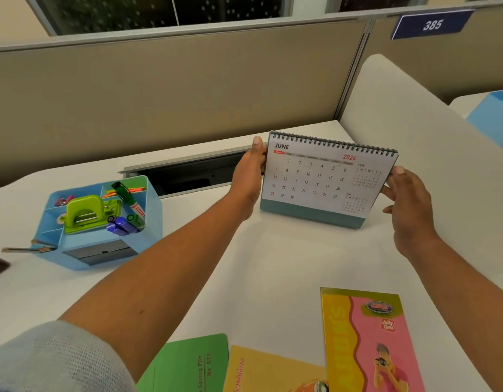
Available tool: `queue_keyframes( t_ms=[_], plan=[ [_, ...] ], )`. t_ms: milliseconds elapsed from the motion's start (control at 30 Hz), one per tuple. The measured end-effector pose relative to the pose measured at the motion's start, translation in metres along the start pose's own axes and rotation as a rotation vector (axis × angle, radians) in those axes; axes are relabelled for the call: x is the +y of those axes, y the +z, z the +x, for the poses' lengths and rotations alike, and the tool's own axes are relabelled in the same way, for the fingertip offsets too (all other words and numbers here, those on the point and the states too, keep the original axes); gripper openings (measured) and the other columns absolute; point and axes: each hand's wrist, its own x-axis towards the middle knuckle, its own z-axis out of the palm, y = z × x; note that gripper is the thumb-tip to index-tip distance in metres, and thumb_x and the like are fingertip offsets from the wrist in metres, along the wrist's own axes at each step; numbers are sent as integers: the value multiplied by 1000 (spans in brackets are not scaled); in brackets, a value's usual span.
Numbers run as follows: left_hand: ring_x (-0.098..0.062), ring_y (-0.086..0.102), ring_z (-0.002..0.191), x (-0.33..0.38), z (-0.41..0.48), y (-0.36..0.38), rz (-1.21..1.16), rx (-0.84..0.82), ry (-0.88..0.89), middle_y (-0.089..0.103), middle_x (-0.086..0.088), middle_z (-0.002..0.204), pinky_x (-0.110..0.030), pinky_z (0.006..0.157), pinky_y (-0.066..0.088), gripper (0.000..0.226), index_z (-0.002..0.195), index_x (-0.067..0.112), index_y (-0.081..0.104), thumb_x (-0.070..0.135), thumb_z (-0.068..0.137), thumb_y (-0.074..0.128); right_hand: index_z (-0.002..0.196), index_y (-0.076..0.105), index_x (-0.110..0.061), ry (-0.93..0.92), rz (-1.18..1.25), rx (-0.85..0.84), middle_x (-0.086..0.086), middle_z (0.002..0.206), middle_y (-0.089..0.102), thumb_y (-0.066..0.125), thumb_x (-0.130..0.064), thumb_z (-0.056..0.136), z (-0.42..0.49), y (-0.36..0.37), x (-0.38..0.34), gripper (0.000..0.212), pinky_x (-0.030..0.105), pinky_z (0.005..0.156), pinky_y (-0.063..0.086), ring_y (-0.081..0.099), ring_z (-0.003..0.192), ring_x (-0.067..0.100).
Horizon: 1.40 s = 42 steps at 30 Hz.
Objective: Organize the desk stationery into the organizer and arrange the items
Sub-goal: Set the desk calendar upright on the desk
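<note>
Organizer (103, 244) at desk's left, already stocked with punch (84, 212) and markers (131, 205); calendar (326, 179) upright at rear, left hand (249, 179) gripping one edge, right hand (406, 202) open-fingered beside the other; booklets (369, 343) near front unsorted.

white desk (273, 264) | organizer (103, 241) | calendar (324, 179) | green file (188, 363) | notebooks (366, 340)

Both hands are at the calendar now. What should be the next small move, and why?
Probably let go. The calendar already stands upright on the desk, facing the person. The left hand grips its left edge, while the right hand looks open at the right edge. The notebooks near the front still lie loose.
</note>
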Motion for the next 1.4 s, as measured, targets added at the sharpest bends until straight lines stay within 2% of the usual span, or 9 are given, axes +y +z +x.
queue_keyframes(
  t_ms=[167,367,700,867,967,1033,1167,1333,1400],
  plan=[
    [2,60,85,-3,-3,5,25,12,0,65,16,100,-7,50,41,52,114,33,62,58,101,18,128,57,-22,10,-7,27,-14,115,65,44,-49,98,1,-1,3,42,31,77,44,60,111,9],
    [-2,57,92,-8,-5,7,48,12,29,64,8,114,-16,62,35,56,123,29,61,57,101,18,124,60,-22,27,-9,50,-11,114,66,47,-45,97,-3,-3,8,37,31,79,46,60,112,14],
    [6,48,81,-3,-14,10,46,7,4,52,25,91,-15,60,32,40,113,38,55,54,102,20,100,58,-39,49,-5,31,-22,104,62,52,-40,97,-7,-4,9,8,32,89,47,58,113,14],
    [7,41,73,0,-26,6,44,98,10,45,25,87,-16,67,34,29,112,34,46,52,103,25,119,57,-26,57,-41,51,-20,108,60,55,-43,94,-13,-10,8,30,42,104,45,57,112,12],
    [0,41,97,-7,-39,-3,112,121,24,53,10,127,-29,88,31,50,137,26,44,54,101,25,113,58,-32,56,-66,48,-9,124,60,61,-50,85,-24,-18,6,33,48,105,43,55,119,15],
    [-6,38,114,-16,-50,-12,186,151,18,44,2,146,-31,93,33,54,142,24,41,56,100,30,113,59,-32,48,-83,23,-7,128,59,62,-52,80,-37,-23,5,39,48,105,43,54,120,14],
    [-21,40,136,-49,-81,-34,449,206,19,39,1,152,-44,110,39,57,142,26,41,55,94,48,128,55,-21,38,-122,-38,-3,131,58,65,-38,89,-72,-30,9,43,44,104,45,56,116,11],
    [-17,42,133,-85,-142,-66,525,215,28,44,3,147,-38,107,40,54,139,24,44,46,92,60,130,55,-20,16,-246,-114,-8,129,56,64,-29,91,-121,-37,23,40,22,82,46,57,108,8],
    [-15,44,131,-101,-173,-76,496,225,-4,46,4,144,-33,102,40,52,137,25,46,44,91,61,129,54,-22,20,-323,-163,-9,129,56,65,-28,91,-139,-42,35,40,32,91,48,55,116,11]
  ],
)
